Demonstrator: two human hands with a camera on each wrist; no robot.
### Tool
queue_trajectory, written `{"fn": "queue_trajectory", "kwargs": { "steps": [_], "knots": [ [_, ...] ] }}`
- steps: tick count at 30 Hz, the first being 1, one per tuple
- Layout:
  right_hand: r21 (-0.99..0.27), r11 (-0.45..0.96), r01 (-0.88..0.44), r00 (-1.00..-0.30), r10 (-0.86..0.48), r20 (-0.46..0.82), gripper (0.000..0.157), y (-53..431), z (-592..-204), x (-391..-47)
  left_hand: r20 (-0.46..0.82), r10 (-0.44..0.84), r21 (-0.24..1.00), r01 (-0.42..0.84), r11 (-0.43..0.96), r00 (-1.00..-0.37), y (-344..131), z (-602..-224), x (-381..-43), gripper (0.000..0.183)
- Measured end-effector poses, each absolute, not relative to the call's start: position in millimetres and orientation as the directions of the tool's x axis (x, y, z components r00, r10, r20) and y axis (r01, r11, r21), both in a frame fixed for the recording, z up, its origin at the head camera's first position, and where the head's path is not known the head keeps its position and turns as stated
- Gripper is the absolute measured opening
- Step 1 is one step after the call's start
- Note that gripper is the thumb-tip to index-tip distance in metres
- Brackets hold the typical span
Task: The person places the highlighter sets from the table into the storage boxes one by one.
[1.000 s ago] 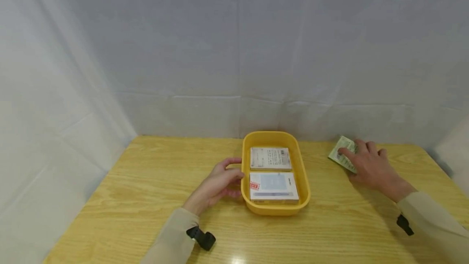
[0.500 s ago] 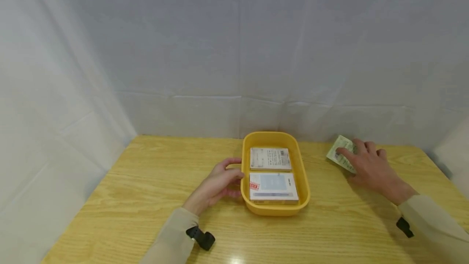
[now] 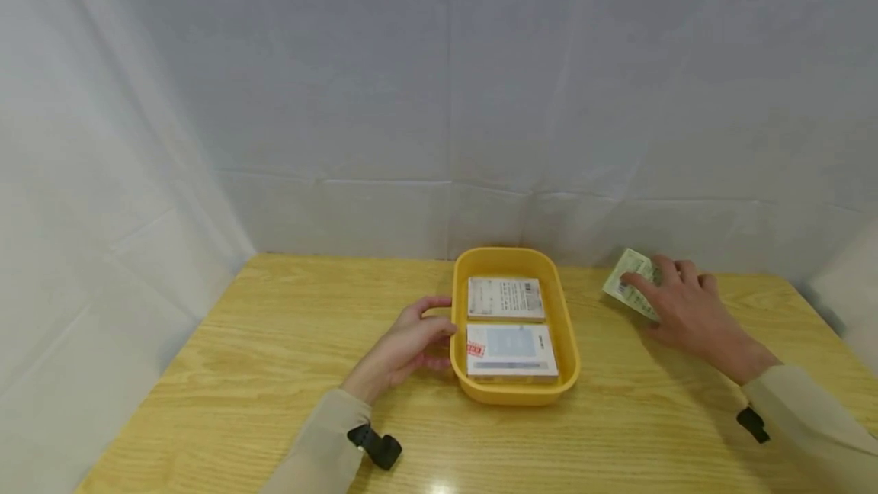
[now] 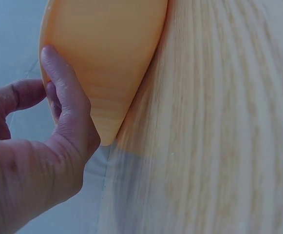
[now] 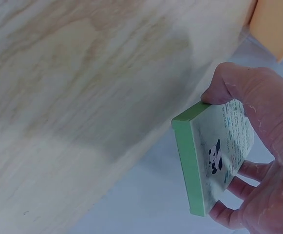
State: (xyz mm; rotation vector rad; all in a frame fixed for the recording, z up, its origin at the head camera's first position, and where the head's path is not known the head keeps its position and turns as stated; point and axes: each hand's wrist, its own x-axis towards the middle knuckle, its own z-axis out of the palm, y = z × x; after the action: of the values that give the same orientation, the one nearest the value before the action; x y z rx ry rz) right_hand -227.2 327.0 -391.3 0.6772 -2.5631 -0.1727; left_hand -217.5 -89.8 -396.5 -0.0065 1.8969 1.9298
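My right hand (image 3: 689,307) grips a thin, pale green box (image 3: 629,286) by its edges, tilted over the right back of the table. A panda picture and small print show on the box's face in the right wrist view, with thumb and fingertips on opposite edges. At the middle stands a yellow plastic tray (image 3: 568,326). My left hand (image 3: 408,341) pinches its left rim, one finger outside the wall in the left wrist view. Inside the tray lie two flat boxes: a white box (image 3: 511,349) with a red stamp in front, a printed greyish-white box (image 3: 505,298) behind.
The wooden table (image 3: 302,326) ends at the back against a hanging white sheet (image 3: 357,97). More white sheeting (image 3: 82,174) hangs at the left. A stretch of table lies between the tray and my right hand.
The right hand and the green box have shifted slightly left, towards the tray. The left hand and the tray have stayed in place.
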Motion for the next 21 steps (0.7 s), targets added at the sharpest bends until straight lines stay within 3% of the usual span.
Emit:
{"fn": "queue_trajectory", "kwargs": {
  "steps": [21],
  "knots": [
    [0.272,0.843,-0.464,-0.723,-0.538,0.434,0.075,293.7,-362.4,-223.2,-0.297,0.305,0.952,-0.303,0.029,-0.905,-91.1,-396.1,-218.1,0.057]
  ]
}}
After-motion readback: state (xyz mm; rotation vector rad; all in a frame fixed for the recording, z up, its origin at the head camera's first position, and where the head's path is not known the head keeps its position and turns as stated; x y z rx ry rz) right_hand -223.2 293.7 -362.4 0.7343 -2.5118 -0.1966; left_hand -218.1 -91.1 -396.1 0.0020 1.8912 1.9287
